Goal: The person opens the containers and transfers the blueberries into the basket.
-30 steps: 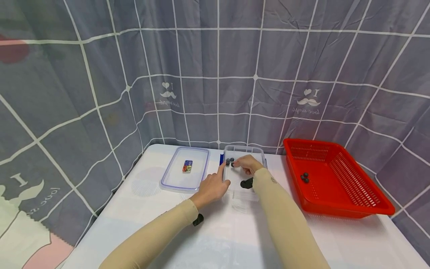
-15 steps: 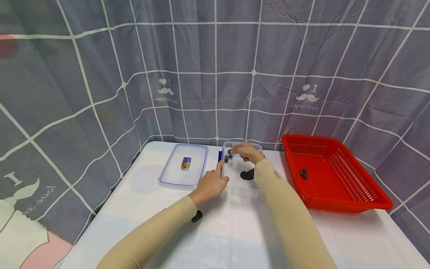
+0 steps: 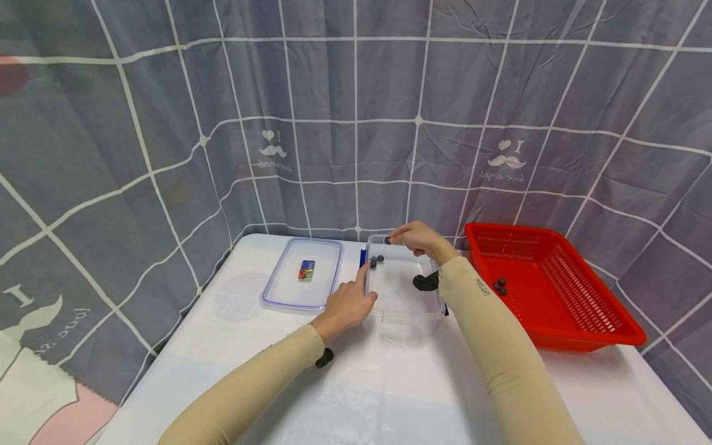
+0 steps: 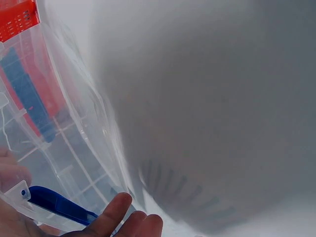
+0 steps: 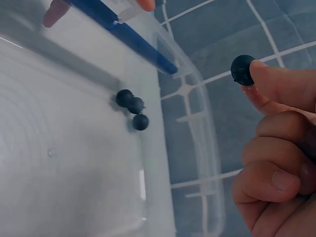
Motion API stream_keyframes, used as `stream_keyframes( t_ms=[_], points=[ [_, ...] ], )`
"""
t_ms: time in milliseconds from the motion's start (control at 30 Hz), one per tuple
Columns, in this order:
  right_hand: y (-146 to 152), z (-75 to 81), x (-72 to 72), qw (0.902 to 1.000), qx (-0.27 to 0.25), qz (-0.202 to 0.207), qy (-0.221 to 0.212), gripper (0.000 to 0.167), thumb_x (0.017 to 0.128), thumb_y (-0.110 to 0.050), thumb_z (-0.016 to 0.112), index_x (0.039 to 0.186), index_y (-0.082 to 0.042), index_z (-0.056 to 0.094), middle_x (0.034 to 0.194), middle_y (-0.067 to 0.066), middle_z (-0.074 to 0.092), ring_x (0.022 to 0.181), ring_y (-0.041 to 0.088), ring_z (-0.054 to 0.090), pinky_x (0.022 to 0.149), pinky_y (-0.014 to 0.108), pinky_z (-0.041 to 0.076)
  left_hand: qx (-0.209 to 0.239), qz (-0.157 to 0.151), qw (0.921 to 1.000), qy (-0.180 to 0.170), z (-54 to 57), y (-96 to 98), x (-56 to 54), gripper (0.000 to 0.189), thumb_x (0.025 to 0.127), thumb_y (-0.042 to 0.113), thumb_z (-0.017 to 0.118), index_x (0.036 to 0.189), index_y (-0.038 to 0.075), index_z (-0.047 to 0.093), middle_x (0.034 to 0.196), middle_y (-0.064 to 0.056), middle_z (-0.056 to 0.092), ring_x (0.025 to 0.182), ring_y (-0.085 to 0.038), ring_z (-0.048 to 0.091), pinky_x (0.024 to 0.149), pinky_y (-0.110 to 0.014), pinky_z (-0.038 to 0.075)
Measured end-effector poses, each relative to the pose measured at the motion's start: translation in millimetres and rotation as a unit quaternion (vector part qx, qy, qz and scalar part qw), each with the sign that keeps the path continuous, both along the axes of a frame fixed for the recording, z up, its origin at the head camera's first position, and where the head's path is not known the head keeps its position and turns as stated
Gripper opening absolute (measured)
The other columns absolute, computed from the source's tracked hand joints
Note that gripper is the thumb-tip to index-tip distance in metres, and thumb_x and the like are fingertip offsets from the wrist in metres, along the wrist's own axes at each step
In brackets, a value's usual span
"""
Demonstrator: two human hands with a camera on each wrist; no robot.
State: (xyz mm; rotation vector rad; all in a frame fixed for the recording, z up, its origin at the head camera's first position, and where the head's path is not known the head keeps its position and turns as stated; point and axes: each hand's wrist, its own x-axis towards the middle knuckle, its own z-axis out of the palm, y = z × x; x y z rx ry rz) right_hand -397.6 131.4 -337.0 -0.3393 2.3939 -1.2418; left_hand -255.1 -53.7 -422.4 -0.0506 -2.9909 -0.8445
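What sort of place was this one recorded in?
Probably a curtained-off tabletop station, perhaps indoors; the room beyond is hidden. A gray grid-patterned curtain hangs along the back and sides of a white-topped table, on which a clear box and a red basket stand.

Cut off or unreadable
Wrist views crop the left hand [image 3: 348, 303] and right hand [image 3: 424, 240]; the right sleeve [image 3: 503, 352] partly hides the basket [image 3: 556, 295]; the label [image 3: 306, 270] is illegible.
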Motion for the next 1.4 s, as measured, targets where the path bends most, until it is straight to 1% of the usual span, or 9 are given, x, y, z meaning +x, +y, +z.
stream_keyframes(
  t_ms=[133,200,367,467,667,800,1033,1167,1400],
  points=[
    [15.4,14.2,4.0,0.9999,0.006,0.007,0.013,0.037,0.096,-0.027,0.066,0.131,-0.013,0.066,0.063,-0.001,0.045,0.044,0.013,0.025,0.049,0.027,0.031,-0.003,-0.001,1.0000,0.004,-0.1,0.5,-0.4,0.074,0.095,0.040,0.049,0.162,0.027,0.020,0.117,-0.018,0.069,0.097,-0.030,0.064,0.072,-0.045,0.049],
    [22.8,19.8,5.4,0.9998,0.006,0.008,0.017,0.037,0.096,-0.026,0.066,0.131,-0.013,0.066,0.063,-0.001,0.045,0.045,0.013,0.025,0.049,0.026,0.031,-0.004,0.000,1.0000,0.006,-0.8,0.5,-1.0,0.074,0.096,0.040,0.049,0.162,0.027,0.020,0.115,-0.018,0.069,0.094,-0.029,0.064,0.070,-0.044,0.048],
    [41.2,29.0,8.7,0.9998,0.000,0.006,0.018,0.039,0.096,-0.026,0.067,0.131,-0.011,0.065,0.056,-0.004,0.035,0.047,0.012,0.026,0.049,0.025,0.030,-0.007,0.002,0.9999,0.009,-2.6,0.6,-2.1,0.073,0.096,0.040,0.049,0.162,0.027,0.021,0.111,-0.017,0.070,0.088,-0.027,0.062,0.066,-0.042,0.046],
    [53.1,32.0,11.0,0.9996,0.010,0.012,0.025,0.039,0.096,-0.027,0.066,0.131,-0.010,0.064,0.055,-0.006,0.035,0.047,0.012,0.028,0.050,0.025,0.031,-0.010,0.001,0.9999,0.008,-3.0,0.4,-2.2,0.073,0.095,0.040,0.048,0.162,0.027,0.021,0.112,-0.017,0.070,0.088,-0.027,0.062,0.067,-0.042,0.047],
    [80.1,37.1,12.9,0.9995,0.024,0.011,0.018,0.043,0.097,-0.031,0.066,0.134,-0.011,0.062,0.053,-0.006,0.031,0.048,0.013,0.028,0.050,0.026,0.032,-0.008,-0.003,0.9999,0.009,-3.3,0.1,-2.4,0.074,0.094,0.040,0.048,0.162,0.027,0.020,0.113,-0.018,0.069,0.090,-0.028,0.063,0.069,-0.044,0.048],
    [96.7,39.4,12.2,0.9995,0.024,0.008,0.017,0.042,0.097,-0.030,0.066,0.134,-0.011,0.062,0.054,-0.006,0.028,0.048,0.013,0.026,0.050,0.026,0.032,-0.006,-0.002,0.9999,0.009,-2.5,-0.5,-2.4,0.074,0.094,0.040,0.048,0.162,0.027,0.020,0.115,-0.018,0.069,0.091,-0.028,0.063,0.069,-0.044,0.048],
    [124.4,37.8,13.6,0.9999,0.015,-0.001,0.006,0.042,0.099,-0.024,0.063,0.136,-0.004,0.058,0.056,-0.004,0.030,0.050,0.014,0.028,0.052,0.028,0.031,-0.003,0.001,1.0000,0.004,-2.9,-1.4,-1.8,0.074,0.095,0.040,0.049,0.162,0.028,0.019,0.116,-0.018,0.069,0.092,-0.029,0.064,0.070,-0.044,0.048],
    [140.5,36.9,15.1,1.0000,0.001,-0.009,-0.003,0.045,0.100,-0.021,0.061,0.139,0.000,0.054,0.056,-0.005,0.029,0.050,0.012,0.027,0.051,0.026,0.029,-0.003,-0.001,1.0000,0.006,-3.8,-2.4,-2.9,0.074,0.095,0.041,0.049,0.162,0.028,0.019,0.115,-0.017,0.070,0.090,-0.028,0.064,0.068,-0.043,0.048],
    [170.2,33.8,16.6,0.9992,0.027,-0.031,-0.006,0.052,0.100,-0.026,0.061,0.143,0.000,0.050,0.056,-0.005,0.034,0.050,0.012,0.030,0.053,0.026,0.033,0.000,-0.002,1.0000,0.007,-5.1,-1.3,-5.7,0.074,0.096,0.042,0.048,0.162,0.028,0.019,0.118,-0.018,0.069,0.093,-0.029,0.063,0.072,-0.044,0.048]
  ],
)
